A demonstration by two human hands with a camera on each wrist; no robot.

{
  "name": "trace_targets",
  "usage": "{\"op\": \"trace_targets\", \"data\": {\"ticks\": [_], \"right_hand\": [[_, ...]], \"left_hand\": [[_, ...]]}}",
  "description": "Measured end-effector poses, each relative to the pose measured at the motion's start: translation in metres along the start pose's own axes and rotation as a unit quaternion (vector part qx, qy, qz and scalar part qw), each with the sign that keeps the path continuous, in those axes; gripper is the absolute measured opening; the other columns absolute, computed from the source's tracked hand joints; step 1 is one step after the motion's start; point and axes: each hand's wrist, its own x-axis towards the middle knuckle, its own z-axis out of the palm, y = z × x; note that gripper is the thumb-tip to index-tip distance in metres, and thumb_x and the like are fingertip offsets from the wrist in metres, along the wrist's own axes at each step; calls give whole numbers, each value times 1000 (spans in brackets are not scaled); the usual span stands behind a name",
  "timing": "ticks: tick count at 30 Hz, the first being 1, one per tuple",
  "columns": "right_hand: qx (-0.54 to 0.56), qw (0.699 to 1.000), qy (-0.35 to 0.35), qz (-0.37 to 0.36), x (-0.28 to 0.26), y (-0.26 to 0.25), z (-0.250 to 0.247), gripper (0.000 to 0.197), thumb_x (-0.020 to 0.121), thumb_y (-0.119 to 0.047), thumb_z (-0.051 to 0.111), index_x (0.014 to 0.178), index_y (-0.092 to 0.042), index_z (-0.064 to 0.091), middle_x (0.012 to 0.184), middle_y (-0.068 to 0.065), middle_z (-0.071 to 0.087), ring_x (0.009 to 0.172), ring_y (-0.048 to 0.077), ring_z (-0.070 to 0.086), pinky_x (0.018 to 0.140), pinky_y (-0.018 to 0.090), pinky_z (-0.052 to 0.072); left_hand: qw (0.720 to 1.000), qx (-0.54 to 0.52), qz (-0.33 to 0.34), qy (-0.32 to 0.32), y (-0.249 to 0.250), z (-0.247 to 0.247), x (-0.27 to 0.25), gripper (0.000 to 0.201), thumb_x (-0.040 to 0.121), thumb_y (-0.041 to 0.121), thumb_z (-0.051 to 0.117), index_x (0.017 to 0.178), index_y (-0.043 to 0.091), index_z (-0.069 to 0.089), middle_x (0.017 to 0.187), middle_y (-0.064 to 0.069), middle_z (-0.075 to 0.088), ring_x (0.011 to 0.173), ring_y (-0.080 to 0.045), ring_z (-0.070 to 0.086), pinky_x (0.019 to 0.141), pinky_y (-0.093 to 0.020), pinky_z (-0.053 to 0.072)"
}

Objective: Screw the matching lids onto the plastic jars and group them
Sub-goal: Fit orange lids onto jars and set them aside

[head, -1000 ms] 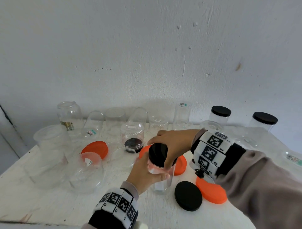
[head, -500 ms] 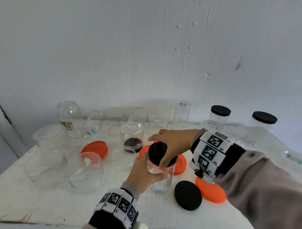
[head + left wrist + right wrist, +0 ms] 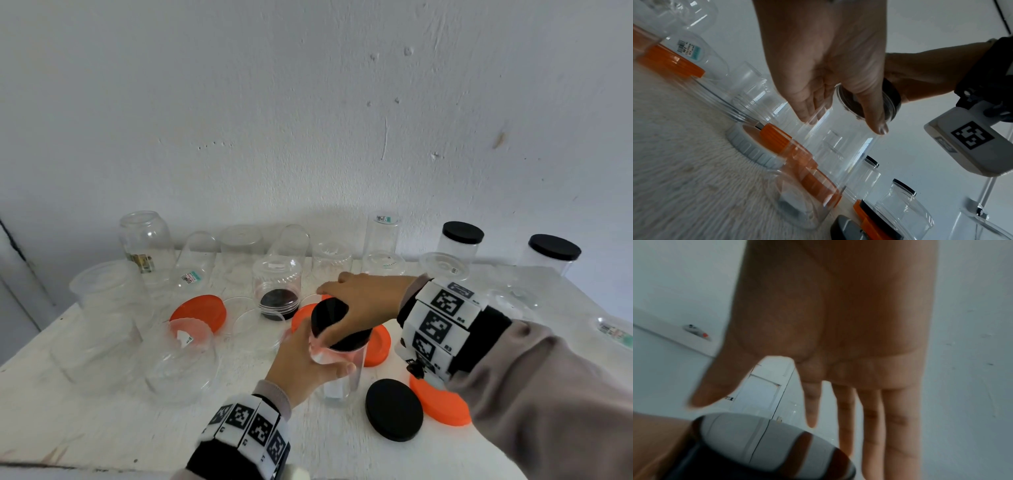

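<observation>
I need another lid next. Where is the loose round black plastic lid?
In the head view, the loose round black plastic lid lies flat near the table's front, overlapping an orange lid on its right.

The left hand (image 3: 301, 363) is wrapped around the side of the clear jar (image 3: 339, 373), thumb on the near face and fingers (image 3: 807, 112) curled behind, gripping just under the rim. The right hand (image 3: 363, 308) is laid over the black lid (image 3: 339, 325) from above, its fingers (image 3: 898, 426) stretched out straight past the grip and the thumb splayed.
</observation>
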Motion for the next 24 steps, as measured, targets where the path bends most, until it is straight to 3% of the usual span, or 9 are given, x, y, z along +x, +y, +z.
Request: {"op": "trace_targets", "data": {"ticks": [4,7,11,14,17,20,24], "right_hand": [[14,997,-24,-67,-4,2,-3,77,76,-49,72,142,-39,33,130,-5,39,121,19,41,99,41,45],[25,998,-1,-53,-3,3,0,73,75,-57,69,138,-36,38,126,-5,43,115,19,46,95,37,47],[-9,999,48,5,1,-1,10,79,71,-78,56,129,-25,45,116,-1,47,100,20,51,76,30,44],[4,999,39,9,1,0,8,85,71,-79,55,135,-26,40,125,1,47,107,22,50,86,34,46],[24,999,-17,-40,-3,2,3,85,73,-59,70,144,-38,27,133,-4,39,121,20,41,100,42,43],[25,997,-15,-65,-4,5,2,79,76,-48,72,142,-41,30,131,-5,38,120,18,39,99,40,44],[37,998,36,-21,-3,4,11,75,72,-69,64,134,-34,40,118,-4,44,106,19,48,85,32,46]], "left_hand": [[1000,-8,-5,6,1,0,0,82,62,29,86,124,44,34,131,9,51,127,-14,42,108,-39,38],[1000,-7,-3,2,0,0,0,83,63,29,86,123,46,33,130,9,51,127,-14,42,107,-40,38],[1000,-1,10,2,0,0,-1,77,64,28,86,113,54,33,125,12,55,125,-14,43,106,-40,38],[1000,-9,10,2,0,-1,-1,77,63,27,86,115,52,35,125,11,55,124,-12,45,106,-38,39],[1000,-20,3,1,0,0,-1,80,62,27,87,120,46,35,128,11,53,123,-10,46,106,-33,39],[1000,-20,3,6,0,1,0,81,62,27,87,123,42,36,127,10,53,123,-10,46,106,-33,40],[1000,-9,19,3,1,0,-2,74,64,28,85,111,55,36,125,13,55,123,-11,45,104,-34,40]]}}
